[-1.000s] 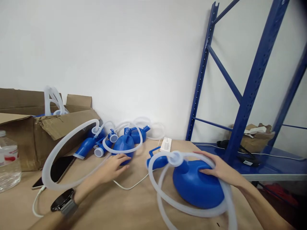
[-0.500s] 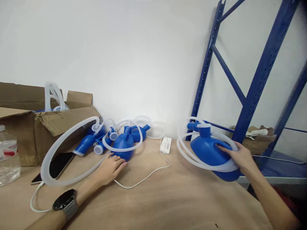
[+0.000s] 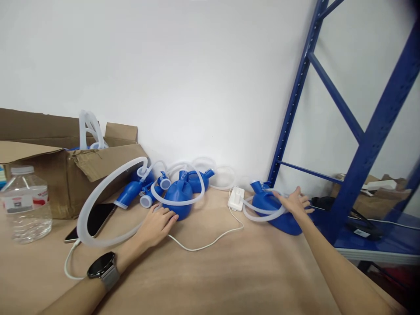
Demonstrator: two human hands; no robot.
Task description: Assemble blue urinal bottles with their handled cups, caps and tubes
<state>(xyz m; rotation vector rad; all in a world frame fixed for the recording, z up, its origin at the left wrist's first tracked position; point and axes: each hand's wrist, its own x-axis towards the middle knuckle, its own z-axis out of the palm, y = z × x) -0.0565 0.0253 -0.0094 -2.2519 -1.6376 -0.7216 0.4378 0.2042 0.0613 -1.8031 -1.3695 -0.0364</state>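
Note:
My right hand (image 3: pixel 295 203) lies with fingers spread on top of a blue plastic jug (image 3: pixel 278 210) wrapped in a white ribbed hose (image 3: pixel 259 215), set down at the table's far right beside the wall. My left hand (image 3: pixel 156 225), with a watch (image 3: pixel 102 267) on its wrist, rests with loosely stretched fingers against another blue jug (image 3: pixel 179 199) whose long white hose (image 3: pixel 98 205) loops out to the left. More blue jugs (image 3: pixel 197 179) with hoses lie behind it along the wall.
An open cardboard box (image 3: pixel 65 175) holding more hoses stands at the left, with a water bottle (image 3: pixel 24 203) in front. A phone (image 3: pixel 95 218) lies on the wooden table (image 3: pixel 210 271), cabled to a white charger (image 3: pixel 236 197). A blue metal rack (image 3: pixel 370 144) stands at right.
My right hand carried the hose-wrapped jug from the table's middle up and to the far right, set it down by the wall and opened over it. My left hand stayed by its jug.

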